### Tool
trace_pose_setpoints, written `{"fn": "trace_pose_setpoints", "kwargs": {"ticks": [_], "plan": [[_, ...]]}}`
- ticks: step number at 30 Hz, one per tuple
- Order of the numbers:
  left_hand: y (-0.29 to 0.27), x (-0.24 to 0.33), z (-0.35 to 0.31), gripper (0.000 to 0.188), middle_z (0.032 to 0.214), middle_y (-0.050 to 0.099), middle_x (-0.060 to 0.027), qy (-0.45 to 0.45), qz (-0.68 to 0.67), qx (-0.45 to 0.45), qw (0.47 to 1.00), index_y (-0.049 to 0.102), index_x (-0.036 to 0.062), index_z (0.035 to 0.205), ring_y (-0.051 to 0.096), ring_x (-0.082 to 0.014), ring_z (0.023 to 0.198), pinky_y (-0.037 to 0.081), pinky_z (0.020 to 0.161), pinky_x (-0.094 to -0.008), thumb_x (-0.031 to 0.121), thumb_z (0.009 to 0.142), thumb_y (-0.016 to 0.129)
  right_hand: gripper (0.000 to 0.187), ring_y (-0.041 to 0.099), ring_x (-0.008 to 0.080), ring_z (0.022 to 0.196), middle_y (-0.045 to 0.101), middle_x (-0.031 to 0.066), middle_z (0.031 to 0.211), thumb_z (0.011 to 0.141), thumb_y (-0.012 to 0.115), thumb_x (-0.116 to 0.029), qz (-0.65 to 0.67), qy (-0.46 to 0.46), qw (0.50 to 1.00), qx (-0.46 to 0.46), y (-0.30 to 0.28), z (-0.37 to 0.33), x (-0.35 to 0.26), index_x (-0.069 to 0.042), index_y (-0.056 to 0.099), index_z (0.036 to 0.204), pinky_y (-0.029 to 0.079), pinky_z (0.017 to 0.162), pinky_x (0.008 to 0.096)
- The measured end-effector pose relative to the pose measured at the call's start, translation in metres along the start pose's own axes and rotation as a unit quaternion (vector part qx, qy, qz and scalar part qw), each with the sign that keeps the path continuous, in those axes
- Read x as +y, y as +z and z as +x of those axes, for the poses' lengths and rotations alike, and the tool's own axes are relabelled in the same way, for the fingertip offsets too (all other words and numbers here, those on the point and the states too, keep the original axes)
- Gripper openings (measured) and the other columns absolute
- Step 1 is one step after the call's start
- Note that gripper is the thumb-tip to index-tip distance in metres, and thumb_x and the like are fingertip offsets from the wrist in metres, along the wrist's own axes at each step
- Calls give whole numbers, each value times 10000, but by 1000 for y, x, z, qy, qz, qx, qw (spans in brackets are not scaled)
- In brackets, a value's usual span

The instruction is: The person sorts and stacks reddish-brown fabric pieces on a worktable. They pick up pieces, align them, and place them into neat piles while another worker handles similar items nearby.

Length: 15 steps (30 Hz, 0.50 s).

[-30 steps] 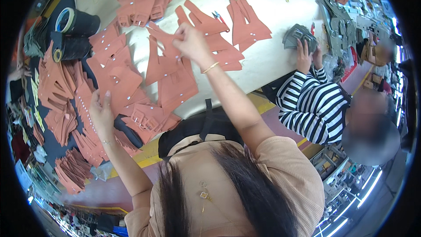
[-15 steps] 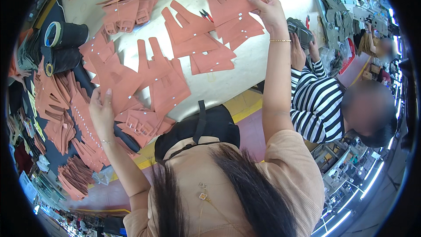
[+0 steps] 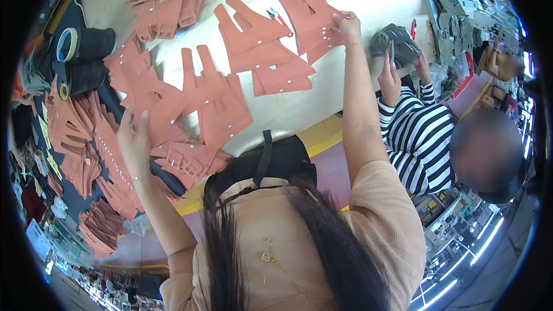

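Hands are both engaged with terracotta-coloured cut fabric pieces spread across a pale cutting table.

Right hand: arm fully extended toward the far side of the table. Fingers are closed on the edge of a terracotta cut piece with strap-like tabs, which lies flat on the table top. A thin bracelet sits at the wrist.

Left hand: raised with the fingers extended and laid flat against a stack of terracotta cut pieces with small white tags at the near left part of the table. The palm side is hidden, so whether anything is pinched there cannot be told.

Between the two hands lie further terracotta pieces: one group just beside the left stack, another nearer the right hand. A small red-handled tool rests on the table between the far pieces.

Dark fabric rolls lie at the left edge of the table.

A second person in a black-and-white striped top works at the right, hands on a grey folded item, well apart from the wearer's right hand.
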<state>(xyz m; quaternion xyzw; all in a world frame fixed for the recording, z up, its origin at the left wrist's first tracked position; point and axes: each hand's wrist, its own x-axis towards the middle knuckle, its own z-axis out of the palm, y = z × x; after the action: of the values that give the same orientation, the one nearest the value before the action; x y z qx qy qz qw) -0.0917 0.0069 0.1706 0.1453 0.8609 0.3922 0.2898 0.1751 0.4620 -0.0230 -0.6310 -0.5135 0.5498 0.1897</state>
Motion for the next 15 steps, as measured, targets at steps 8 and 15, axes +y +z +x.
{"fn": "trace_pose_setpoints", "kwargs": {"ticks": [8,15], "plan": [[12,-7,9,283,998,642,-111,4,-20,-13,1000,544,-73,1113,573,-101,864,441,773,-225,126,912,569,343,555,318,979,587,152,992,731,723,-127,-325,-303,873,199,11,-44,-9,-28,588,1031,454,879,402],[32,-17,31,310,1032,631,-95,50,-41,-46,997,550,-55,1127,577,-106,896,460,771,-237,151,901,600,303,551,341,937,573,164,998,738,729,-180,-305,-247,914,-102,19,-121,19,-22,620,972,457,820,407]]}}
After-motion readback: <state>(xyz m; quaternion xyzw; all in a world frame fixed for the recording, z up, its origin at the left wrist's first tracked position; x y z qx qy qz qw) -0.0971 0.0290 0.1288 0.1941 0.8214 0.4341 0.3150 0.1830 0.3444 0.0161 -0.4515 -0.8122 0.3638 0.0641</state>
